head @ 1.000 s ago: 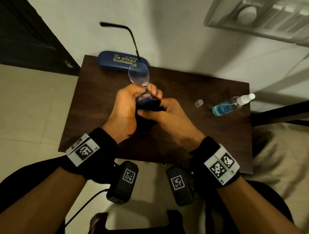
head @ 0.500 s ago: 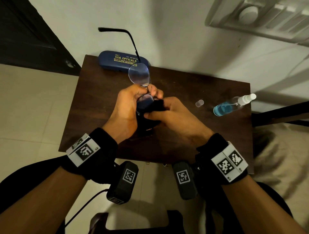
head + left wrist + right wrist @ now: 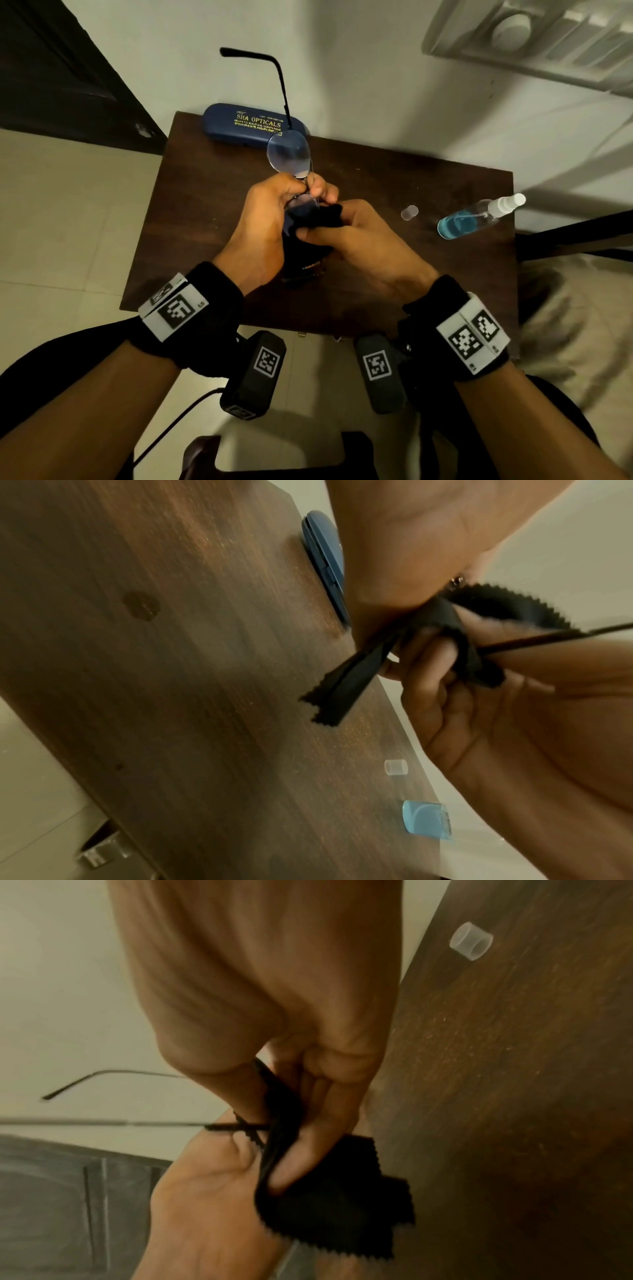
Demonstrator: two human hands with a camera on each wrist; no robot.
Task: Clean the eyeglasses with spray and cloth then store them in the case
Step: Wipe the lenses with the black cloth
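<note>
Thin-framed eyeglasses (image 3: 289, 156) are held upright above the dark wooden table (image 3: 205, 205). My left hand (image 3: 274, 205) pinches them at the bridge, one lens and a temple arm sticking up. My right hand (image 3: 342, 229) pinches a black cleaning cloth (image 3: 308, 233) around the lower lens. The cloth (image 3: 342, 685) hangs with a zigzag edge below the fingers; it (image 3: 335, 1204) bunches in the right wrist view. A closed blue glasses case (image 3: 250, 125) lies at the table's far edge. A spray bottle (image 3: 476, 216) with blue liquid lies on its side at the right.
A small clear cap (image 3: 409, 212) lies on the table between my hands and the bottle. The table stands against a white wall; a dark door (image 3: 51, 68) is at the left. Pale tiled floor (image 3: 68, 222) surrounds the table.
My right hand has shifted slightly right and back along the lower lens with the cloth. The left hand and glasses stay nearly in place.
</note>
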